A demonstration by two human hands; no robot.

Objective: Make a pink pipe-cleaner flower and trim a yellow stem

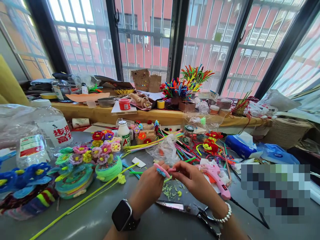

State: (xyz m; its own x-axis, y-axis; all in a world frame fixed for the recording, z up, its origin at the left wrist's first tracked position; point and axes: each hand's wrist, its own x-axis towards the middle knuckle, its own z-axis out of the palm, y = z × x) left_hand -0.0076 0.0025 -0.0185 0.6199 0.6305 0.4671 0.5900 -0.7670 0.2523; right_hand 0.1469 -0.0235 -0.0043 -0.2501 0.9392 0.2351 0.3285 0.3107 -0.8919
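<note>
My left hand (150,185) is closed around a pink fuzzy pipe cleaner (162,169), which has a small blue fuzzy part beside it. With fingertips pinched, my right hand (191,180) grips the pink end at the right. Yellow-green fuzz clippings (171,191) lie on the grey table (92,221) below both hands. Metal scissors (172,205) rest near my right wrist, partly covered by it. A pink glue gun (217,181) lies to the right of my right hand. Left of my left hand stretches a long yellow-green pipe cleaner (86,203).
Baskets of fuzzy flowers (108,168) stand at left, near plastic bottles (53,128). Behind my hands are a clear plastic bag (163,150), loose pipe cleaners and a glass jar (188,135). A blue tissue pack (240,145) sits at right. The windowsill (155,116) holds craft supplies.
</note>
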